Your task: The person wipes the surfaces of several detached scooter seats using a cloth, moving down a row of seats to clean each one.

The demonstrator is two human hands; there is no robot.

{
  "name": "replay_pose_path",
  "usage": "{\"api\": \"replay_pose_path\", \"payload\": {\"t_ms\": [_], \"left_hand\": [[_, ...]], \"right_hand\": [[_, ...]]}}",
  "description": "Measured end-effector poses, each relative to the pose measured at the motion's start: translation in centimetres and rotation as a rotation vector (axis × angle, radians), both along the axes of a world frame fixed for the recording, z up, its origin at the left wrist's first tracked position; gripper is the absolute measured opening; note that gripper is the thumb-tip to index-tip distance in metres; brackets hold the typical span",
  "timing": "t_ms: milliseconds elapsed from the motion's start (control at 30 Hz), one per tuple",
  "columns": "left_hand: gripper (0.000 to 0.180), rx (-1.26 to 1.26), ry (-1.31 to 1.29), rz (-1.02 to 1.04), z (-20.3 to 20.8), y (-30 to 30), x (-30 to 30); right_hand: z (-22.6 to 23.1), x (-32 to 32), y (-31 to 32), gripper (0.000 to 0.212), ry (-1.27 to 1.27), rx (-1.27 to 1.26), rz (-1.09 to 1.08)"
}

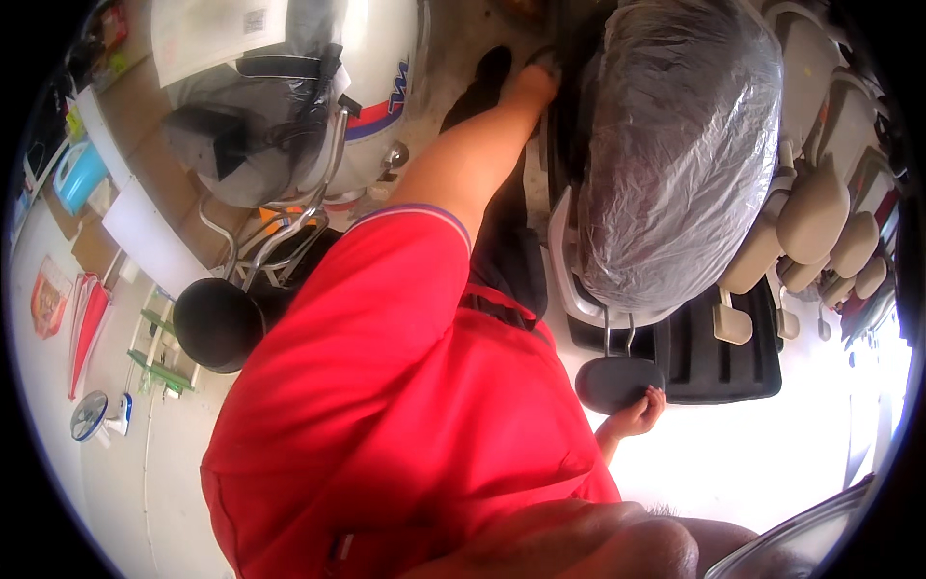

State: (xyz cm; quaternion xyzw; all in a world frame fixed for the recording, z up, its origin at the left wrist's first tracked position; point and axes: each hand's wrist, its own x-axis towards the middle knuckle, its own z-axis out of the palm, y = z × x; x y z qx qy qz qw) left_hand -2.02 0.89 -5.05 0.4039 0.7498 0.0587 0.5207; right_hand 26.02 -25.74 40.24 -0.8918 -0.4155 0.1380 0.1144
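Observation:
A car seat back (685, 154) wrapped in clear crinkled plastic stands at the right of my body. From its top end two metal posts lead to a dark oval headrest (613, 383). My right hand (639, 414) has its fingers curled on the headrest's edge. With the arm stretched out far ahead, my left hand (544, 68) is at the dark side of the seat near its far end. Its fingers are mostly hidden there, so what it touches cannot be made out.
Several beige seats with headrests (813, 214) crowd the right. A black ribbed mat (719, 352) lies behind the wrapped seat. At left stand a white drum (371, 87), bent metal tubing (280, 251), a round black cushion (218, 325) and a small fan (92, 415).

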Motion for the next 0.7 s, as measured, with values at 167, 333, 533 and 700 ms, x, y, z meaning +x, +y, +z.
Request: {"api": "replay_pose_path", "payload": {"t_ms": [167,333,533,700], "left_hand": [[0.034,-0.274,-0.017,0.011,4.7,-5.2,0.8],[0.034,-0.179,-0.063,0.425,9.4,-5.5,2.1],[0.034,0.412,-0.071,0.204,13.7,0.8,2.7],[0.029,0.569,0.036,0.254,6.6,6.0,3.1]], "right_hand": [[0.7,-0.8,0.5,0.013,-0.046,-0.072,-0.006],[0.0,0.2,-0.1,0.014,-0.034,-0.065,0.056],[0.1,-0.1,0.0,0.013,-0.034,-0.053,0.013],[0.4,-0.1,-0.2,0.013,-0.031,-0.085,0.021]]}}
